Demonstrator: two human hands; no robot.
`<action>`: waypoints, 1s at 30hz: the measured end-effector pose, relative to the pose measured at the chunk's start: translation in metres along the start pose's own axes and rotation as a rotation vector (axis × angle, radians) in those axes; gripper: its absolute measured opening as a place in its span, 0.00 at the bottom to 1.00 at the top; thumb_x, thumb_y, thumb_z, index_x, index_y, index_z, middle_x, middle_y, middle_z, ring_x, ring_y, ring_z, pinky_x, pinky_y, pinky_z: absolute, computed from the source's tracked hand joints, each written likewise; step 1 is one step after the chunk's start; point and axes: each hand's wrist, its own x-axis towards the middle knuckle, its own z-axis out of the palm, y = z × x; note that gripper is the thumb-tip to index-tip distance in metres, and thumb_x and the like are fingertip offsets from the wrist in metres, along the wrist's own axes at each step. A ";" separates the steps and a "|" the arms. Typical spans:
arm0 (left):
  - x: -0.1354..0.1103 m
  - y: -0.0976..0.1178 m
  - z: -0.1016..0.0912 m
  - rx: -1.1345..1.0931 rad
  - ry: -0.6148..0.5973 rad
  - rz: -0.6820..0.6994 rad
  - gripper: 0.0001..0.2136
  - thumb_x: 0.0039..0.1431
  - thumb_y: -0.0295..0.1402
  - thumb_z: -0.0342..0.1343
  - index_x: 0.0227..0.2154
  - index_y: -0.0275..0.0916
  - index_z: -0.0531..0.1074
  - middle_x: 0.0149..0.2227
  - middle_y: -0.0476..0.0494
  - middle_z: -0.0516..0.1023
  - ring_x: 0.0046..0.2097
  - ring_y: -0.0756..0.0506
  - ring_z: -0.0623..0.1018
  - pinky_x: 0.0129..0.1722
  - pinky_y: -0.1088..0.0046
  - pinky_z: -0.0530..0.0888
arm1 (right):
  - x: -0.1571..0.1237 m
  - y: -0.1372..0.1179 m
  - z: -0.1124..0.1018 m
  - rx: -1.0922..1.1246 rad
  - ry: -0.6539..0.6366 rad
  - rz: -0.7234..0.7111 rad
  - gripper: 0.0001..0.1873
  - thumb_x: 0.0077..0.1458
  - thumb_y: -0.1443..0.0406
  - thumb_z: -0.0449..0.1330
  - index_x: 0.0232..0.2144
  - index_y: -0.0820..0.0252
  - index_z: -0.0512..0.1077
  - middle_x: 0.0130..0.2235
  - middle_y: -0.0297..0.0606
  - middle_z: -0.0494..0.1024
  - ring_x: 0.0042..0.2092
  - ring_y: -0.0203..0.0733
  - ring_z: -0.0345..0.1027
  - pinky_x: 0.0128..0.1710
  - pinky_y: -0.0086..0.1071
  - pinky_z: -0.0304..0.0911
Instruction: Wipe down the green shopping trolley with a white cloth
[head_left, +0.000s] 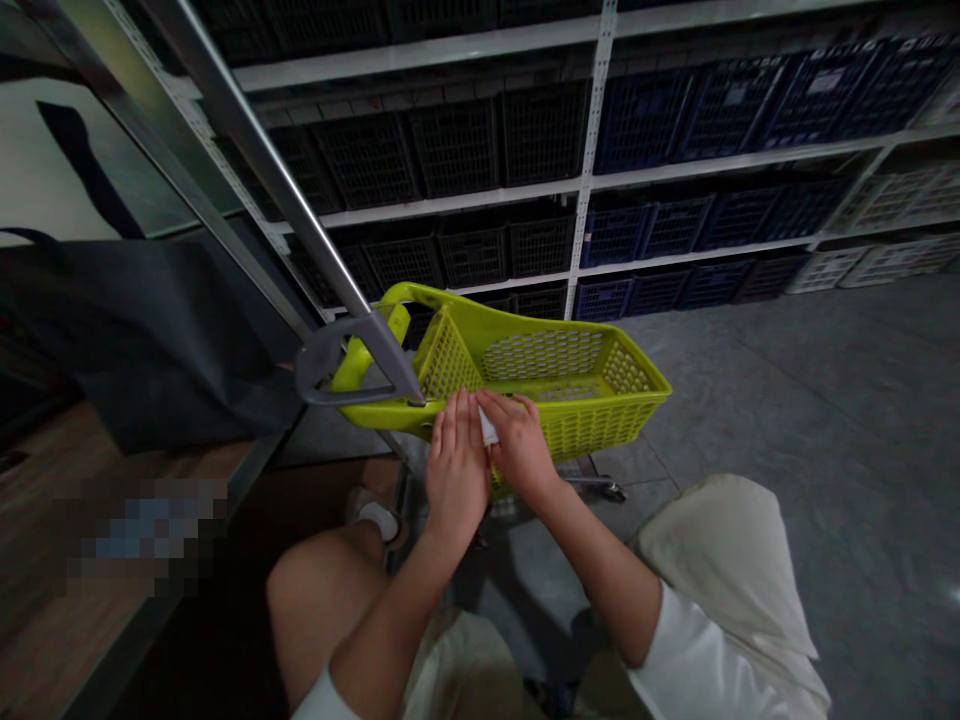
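Observation:
My left hand and my right hand are pressed together at the near rim of a yellow-green shopping basket. Between them shows a small white object, perhaps a slip of paper or a wipe. The fingers of both hands are closed around it. The basket sits on a wheeled metal frame and looks empty inside. My bare knee is raised below the hands.
A slanted metal pole with a grey bracket crosses in front of the basket's left end. Shelving with dark and blue plastic crates fills the back. A dark bag lies left on a wooden surface. Grey floor spreads right.

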 end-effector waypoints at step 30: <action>0.001 0.003 -0.009 -0.013 -0.059 -0.010 0.34 0.62 0.29 0.50 0.68 0.22 0.48 0.71 0.28 0.55 0.71 0.35 0.55 0.70 0.55 0.56 | -0.059 0.112 -0.034 -0.349 0.111 0.193 0.40 0.47 0.78 0.48 0.63 0.53 0.64 0.64 0.39 0.69 0.68 0.45 0.55 0.68 0.55 0.30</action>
